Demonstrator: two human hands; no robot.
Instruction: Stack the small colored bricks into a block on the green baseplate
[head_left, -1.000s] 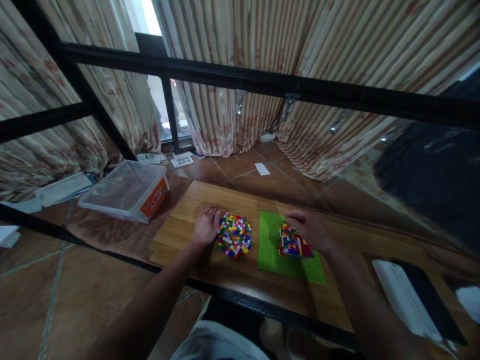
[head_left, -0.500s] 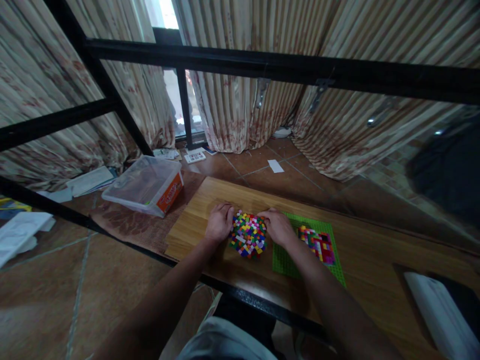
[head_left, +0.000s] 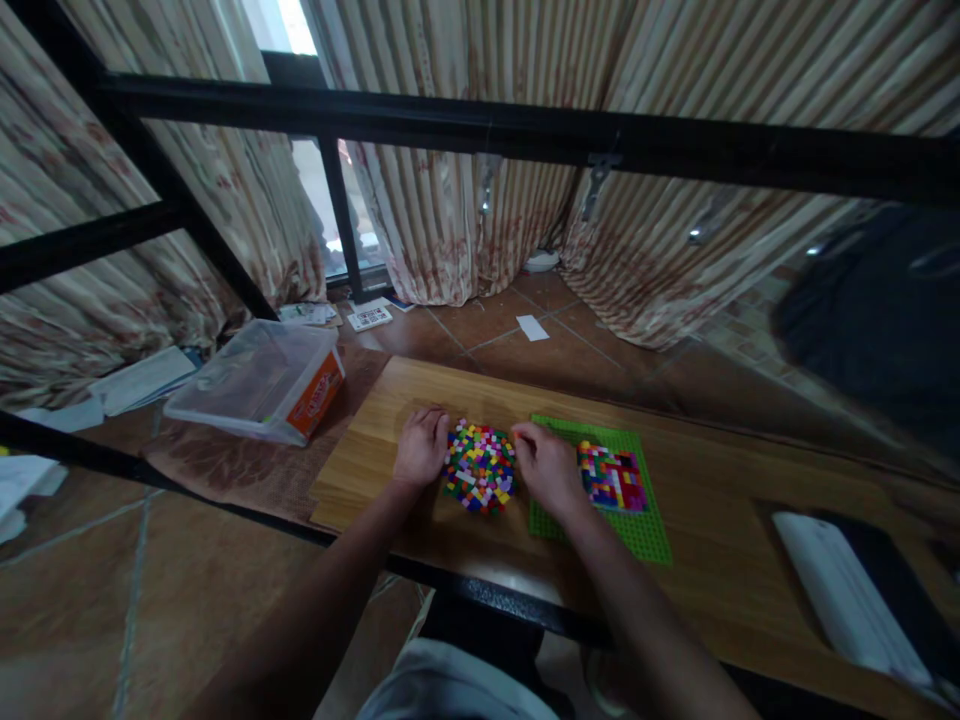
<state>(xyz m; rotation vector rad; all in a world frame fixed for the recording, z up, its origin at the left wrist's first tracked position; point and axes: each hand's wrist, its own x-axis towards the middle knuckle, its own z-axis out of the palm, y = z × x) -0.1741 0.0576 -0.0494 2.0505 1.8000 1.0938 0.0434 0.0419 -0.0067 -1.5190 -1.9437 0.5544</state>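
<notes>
A pile of small multicoloured toy bricks (head_left: 480, 468) lies loose on the wooden table. My left hand (head_left: 421, 447) rests on the wood against the pile's left side, its fingers laid forward and holding nothing that I can see. On the other side, my right hand (head_left: 551, 468) is closed in a pinch beside the pile's right edge. A speck of orange shows at its fingertips, seemingly a small brick. Under and beyond that hand lies a green studded baseplate (head_left: 652, 540), partly covered by the wrist. A patch of coloured bricks (head_left: 615, 480) is fixed on it.
A clear plastic tub (head_left: 247, 385) with an orange label stands left of the wooden table top (head_left: 360, 460). A white and dark flat object (head_left: 840, 590) lies at the right. Black metal bars (head_left: 450, 120) cross in front of curtains. Papers (head_left: 532, 327) lie on the tiled floor.
The whole view has shifted, so the scene sits further left. My right hand has drawn slightly back from the pile's edge, with orange now showing at its fingertips. My left hand stays beside the pile.
</notes>
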